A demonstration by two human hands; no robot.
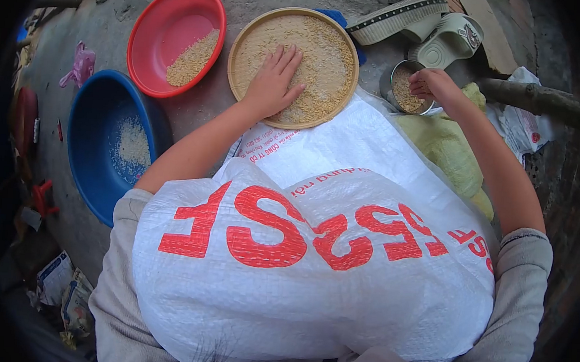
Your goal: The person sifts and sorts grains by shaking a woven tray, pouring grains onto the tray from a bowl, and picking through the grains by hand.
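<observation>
My left hand [275, 86] lies flat with fingers spread on a round tan tray [294, 11], pressing on a layer of loose golden grains [329, 58] that look like rice in the husk. At the right, my right hand [436, 88] is over the rim of a small metal bowl [384, 88] holding brownish grains [403, 93]. Its fingers are curled together, and whatever may be between them is hidden. A white woven sack [263, 299] with red lettering covers my lap and reaches up to the tray.
Left of the tray stand a red basin [156, 30] with golden grains and a blue basin [93, 139] with white grains. Pale sandals [448, 44] lie beyond the bowl. A wooden pole [541, 98] and a yellow-green sack [442, 140] are at the right.
</observation>
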